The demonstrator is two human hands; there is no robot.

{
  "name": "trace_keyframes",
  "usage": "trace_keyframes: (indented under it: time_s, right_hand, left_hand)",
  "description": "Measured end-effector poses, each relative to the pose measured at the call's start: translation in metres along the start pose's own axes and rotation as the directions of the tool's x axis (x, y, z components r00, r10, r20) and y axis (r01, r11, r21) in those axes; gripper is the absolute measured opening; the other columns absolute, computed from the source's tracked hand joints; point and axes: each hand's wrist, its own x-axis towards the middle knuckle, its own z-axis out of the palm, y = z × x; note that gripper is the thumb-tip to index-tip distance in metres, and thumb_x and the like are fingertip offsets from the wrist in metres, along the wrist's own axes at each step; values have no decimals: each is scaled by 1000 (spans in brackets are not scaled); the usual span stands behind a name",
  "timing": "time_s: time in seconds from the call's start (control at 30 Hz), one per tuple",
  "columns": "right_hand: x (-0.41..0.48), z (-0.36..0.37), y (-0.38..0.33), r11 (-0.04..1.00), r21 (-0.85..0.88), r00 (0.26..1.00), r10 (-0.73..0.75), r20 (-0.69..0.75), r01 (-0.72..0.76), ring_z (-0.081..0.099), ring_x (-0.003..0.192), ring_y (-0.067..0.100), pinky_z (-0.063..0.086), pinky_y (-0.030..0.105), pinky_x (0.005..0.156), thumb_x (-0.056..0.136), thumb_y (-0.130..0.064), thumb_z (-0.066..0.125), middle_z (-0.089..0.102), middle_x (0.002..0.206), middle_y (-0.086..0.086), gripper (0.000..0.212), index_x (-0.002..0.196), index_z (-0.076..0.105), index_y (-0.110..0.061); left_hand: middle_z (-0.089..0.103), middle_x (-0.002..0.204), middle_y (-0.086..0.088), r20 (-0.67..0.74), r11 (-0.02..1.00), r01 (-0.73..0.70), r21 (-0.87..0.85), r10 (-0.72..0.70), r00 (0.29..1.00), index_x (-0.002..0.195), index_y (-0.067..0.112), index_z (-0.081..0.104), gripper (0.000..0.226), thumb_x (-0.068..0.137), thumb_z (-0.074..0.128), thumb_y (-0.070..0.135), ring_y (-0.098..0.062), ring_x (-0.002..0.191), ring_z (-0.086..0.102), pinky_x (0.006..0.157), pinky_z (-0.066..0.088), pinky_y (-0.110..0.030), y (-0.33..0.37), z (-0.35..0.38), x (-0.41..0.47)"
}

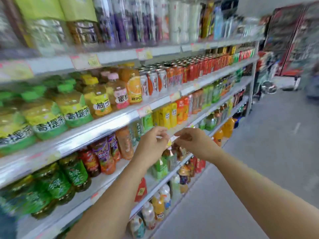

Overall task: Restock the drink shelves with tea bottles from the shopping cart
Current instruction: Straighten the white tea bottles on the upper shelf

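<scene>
Head view takes in the drink shelves (103, 121), tier on tier along the aisle, and the whole business is happening at one small yellow tag (169, 143) on a shelf edge. Left of and below that tag stand the green tea bottles (74, 171), caps up, long axis upright, labels out to the aisle; any lean looks like the lens. No bottle is in either hand, and the shopping cart is out of sight. The left hand (153, 140) comes in just left of the tag, fingers narrow, thumb and forefinger seemingly pinching it. The right hand (191, 140) sits just right of the tag, fingers curled together toward it; whether they touch it I cannot tell through the blur. I'd guess the step is straightening the tag before stocking. Done well, it means pulling lightly, keeping wrists clear of the caps just under the tag, then fetching bottles and setting each upright, label forward, behind that tag.
</scene>
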Motion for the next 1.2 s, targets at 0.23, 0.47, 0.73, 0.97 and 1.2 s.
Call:
trace_keyframes:
  time_s: [0.23, 0.47, 0.73, 0.97, 1.2]
  right_hand:
    - [10, -63, -25, 991, -47, 991, -128, -40, 126, 62, 84, 14, 50, 32, 76, 90, -28, 60, 65, 92, -2, 17, 106, 64, -21]
    - [53, -162, -21, 953, -5, 944, -301, -135, 303, 66, 81, 25, 53, 33, 70, 90, -23, 60, 66, 86, -7, 22, 111, 63, -17]
    - [123, -258, 49, 954, -60, 953, -297, -60, 293, 60, 70, 15, 46, 21, 61, 90, -21, 61, 67, 87, 2, 20, 108, 65, -13]
    - [211, -315, 52, 902, -12, 896, -430, -113, 431, 63, 82, 18, 48, 25, 72, 89, -22, 62, 68, 87, 5, 17, 104, 66, -15]
    - [307, -313, 91, 885, -13, 885, -466, -1, 466, 61, 80, 7, 50, 25, 78, 88, -24, 63, 67, 86, -4, 21, 106, 67, -14]
  left_hand:
    - [57, 92, 18, -107, 997, -77, 18, 79, 991, 110, 26, 61, 19, 93, 56, 20, -2, 80, 55, 62, 39, -10, 67, 0, 15]
    - [57, 100, 19, -213, 980, -189, 61, 198, 957, 113, 32, 58, 20, 95, 53, 26, 8, 85, 52, 63, 38, -10, 141, 31, 82]
    - [58, 103, 18, -289, 984, -179, 5, 173, 942, 109, 33, 58, 17, 95, 53, 25, 5, 90, 54, 65, 38, -9, 197, 117, 175]
    - [63, 105, 12, -412, 983, -181, 37, 180, 893, 112, 31, 60, 20, 93, 55, 27, -5, 94, 63, 69, 44, -13, 204, 124, 265]
    - [61, 105, 16, -459, 978, -159, 134, 203, 865, 108, 35, 58, 15, 94, 54, 30, 0, 90, 60, 79, 49, -21, 179, 137, 355]
